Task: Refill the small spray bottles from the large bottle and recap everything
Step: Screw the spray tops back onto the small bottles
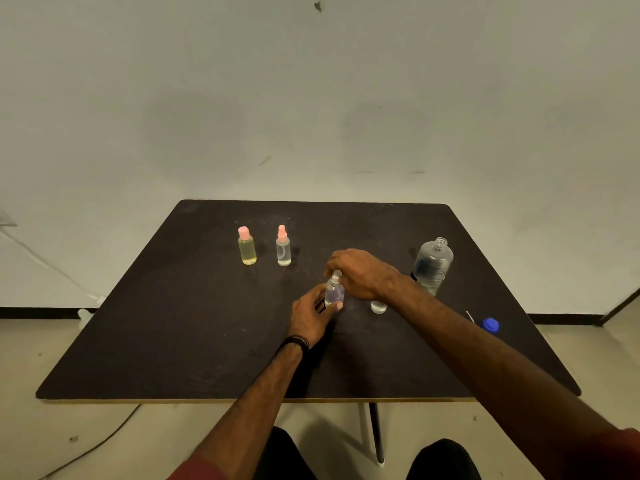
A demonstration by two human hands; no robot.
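The left hand (311, 315) curls around a small clear plastic spray bottle (334, 293) of clear liquid, upright mid-table. The right hand (360, 273) pinches its white spray top (336, 274) from above. The large clear uncapped bottle (433, 265) stands right, its blue cap (490, 324) nearer. 2 pink-topped small bottles, 1 yellow-filled (247, 247), 1 clear (283, 247), stand far left on the dark table (173, 341).

Four small bottles (334, 292), one large bottle (433, 265), one blue cap (490, 324).
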